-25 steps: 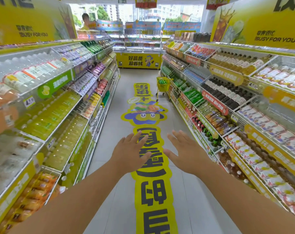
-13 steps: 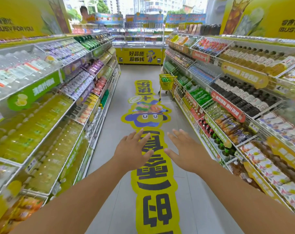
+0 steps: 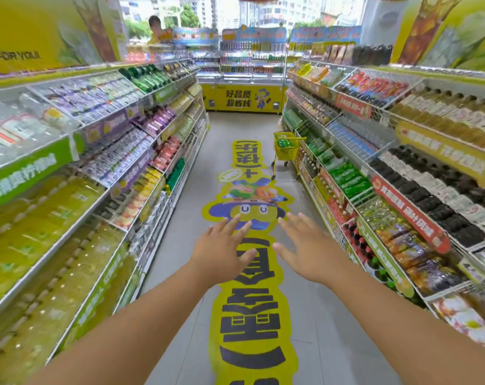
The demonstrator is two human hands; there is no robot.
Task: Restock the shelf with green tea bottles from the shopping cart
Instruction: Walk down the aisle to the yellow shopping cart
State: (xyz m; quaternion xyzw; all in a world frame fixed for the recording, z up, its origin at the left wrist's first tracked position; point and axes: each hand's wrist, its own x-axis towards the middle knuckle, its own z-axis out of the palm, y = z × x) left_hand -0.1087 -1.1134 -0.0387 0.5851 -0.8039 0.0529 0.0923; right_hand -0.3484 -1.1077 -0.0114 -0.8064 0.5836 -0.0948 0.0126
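Left hand [image 3: 220, 252] and right hand [image 3: 309, 250] spread wide, empty; header [image 3: 12, 55] reads "FOR YOU!" (partly cut off).

head-worn view, facing down aisle [image 3: 249, 315]

Freezer front [image 3: 242, 99] at the aisle's far end, well ahead of both empty hands: yellow panel reads "好品质 超省钱" in black, cartoon figure beside it. Banner [image 3: 12, 55] high on the left, above the left shelves: "FOR YOU!" legible, the start cut off. Green shelf strip [image 3: 24, 176] left of the left hand [image 3: 221, 250]: white Chinese characters, too blurred to read. Floor sticker [image 3: 249, 315] running under and between the left hand and the right hand [image 3: 309, 250]: large black Chinese characters on yellow, upside down to the camera, not clearly readable. Red shelf strip [image 3: 410, 215] right of the right hand: lettering blurred. Bottle labels unreadable.
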